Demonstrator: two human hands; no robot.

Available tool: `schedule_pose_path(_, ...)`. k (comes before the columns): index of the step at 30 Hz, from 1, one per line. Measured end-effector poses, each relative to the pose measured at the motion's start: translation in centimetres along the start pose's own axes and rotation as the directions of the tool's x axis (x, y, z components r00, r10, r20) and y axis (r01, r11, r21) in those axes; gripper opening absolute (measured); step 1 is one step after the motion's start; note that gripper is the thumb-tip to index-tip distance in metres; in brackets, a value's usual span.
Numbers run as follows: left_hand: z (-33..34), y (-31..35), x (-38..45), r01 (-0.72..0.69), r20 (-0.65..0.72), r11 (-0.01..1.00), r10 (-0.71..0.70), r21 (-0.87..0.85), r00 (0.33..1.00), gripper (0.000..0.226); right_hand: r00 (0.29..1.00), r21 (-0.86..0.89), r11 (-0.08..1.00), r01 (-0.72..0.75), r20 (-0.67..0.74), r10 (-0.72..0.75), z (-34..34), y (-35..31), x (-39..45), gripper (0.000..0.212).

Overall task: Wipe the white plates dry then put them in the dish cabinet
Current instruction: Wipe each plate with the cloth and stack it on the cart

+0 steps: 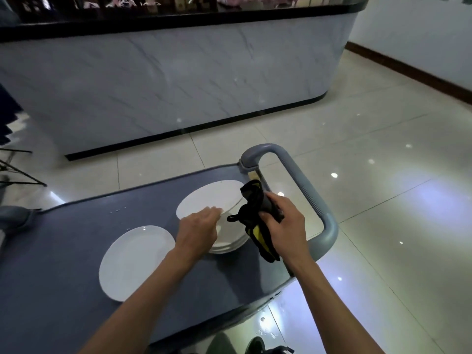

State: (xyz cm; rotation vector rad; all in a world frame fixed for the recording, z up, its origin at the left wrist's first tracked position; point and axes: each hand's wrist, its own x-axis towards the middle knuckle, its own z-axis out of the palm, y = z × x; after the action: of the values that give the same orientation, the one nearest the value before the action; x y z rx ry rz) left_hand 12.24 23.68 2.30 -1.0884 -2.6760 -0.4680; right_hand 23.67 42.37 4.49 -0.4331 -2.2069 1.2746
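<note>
- A stack of white oval plates is seen on the right part of a grey-blue cart top, close to the cart's right handle.
- The top plate of the stack is tilted, its near edge raised off the plates beneath.
- That raised edge is touched by the left hand, whose fingers are stretched almost straight along the rim; whether the thumb is hooked under the plate cannot be told.
- A black and yellow cloth is gripped by the right hand, with fingers curled round it, just beside the right edge of the stack.
- The cloth is bunched, 1 end standing above the hand and the other hanging below it.
- 1 separate white oval plate is laid flat on the cart top, left of the stack and apart from it.
- A few water drops are visible on the cart top beyond the single plate.
- The grey loop handle is found at the cart's right end.
- A marble-patterned counter with a black top is set beyond the cart, on a glossy tiled floor.
</note>
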Motion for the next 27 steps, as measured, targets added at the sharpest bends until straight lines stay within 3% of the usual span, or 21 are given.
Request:
schedule_pose_path(5, 1.0, 2.2, -0.4, -0.054, 0.111, 0.992, 0.041, 0.116, 0.993, 0.032, 0.999, 0.007, 1.0, 0.009, 0.039, -0.01, -0.8, 1.7, 0.5, 0.058)
schedule_pose_path(12, 2.7, 3.2, -1.5, -0.102, 0.184, 0.98, 0.069, 0.174, 0.98, 0.036, 0.997, 0.001, 0.999, -0.044, 0.062, 0.044, -1.9, 4.3, 1.2, 0.048)
schedule_pose_path(27, 5.7, 2.2, -3.2, -0.109, 0.151, 0.988, 0.092, 0.107, 0.984, 0.041, 0.987, -0.005, 0.998, -0.057, 0.15, 0.057, -1.8, 5.4, 1.7, 0.05)
